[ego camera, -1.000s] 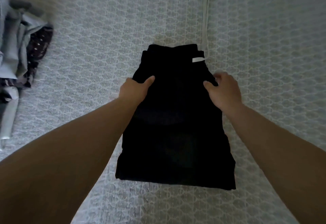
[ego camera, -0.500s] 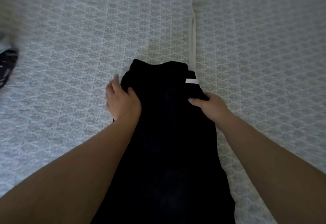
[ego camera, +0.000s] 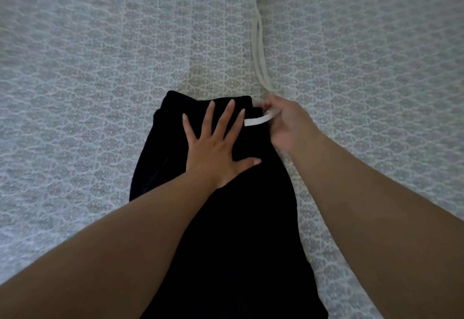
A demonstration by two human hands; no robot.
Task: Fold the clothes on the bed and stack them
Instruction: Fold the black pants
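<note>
Pressing black garment (ego camera: 226, 218), left hand (ego camera: 218, 148) flat

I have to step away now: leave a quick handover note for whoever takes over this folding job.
Left hand: flat, fingers spread, pressing on the black garment.
Right hand: fingers curled at the garment's far right corner, beside its white tab; exact grip hidden.
Garment lies lengthwise on the patterned bedspread, folded narrow. A pale strap lies on the bed beyond it.
Done: the lengthwise fold, it seems.
Left: probably fold it shorter, then stack it. No other clothes in view.
</note>
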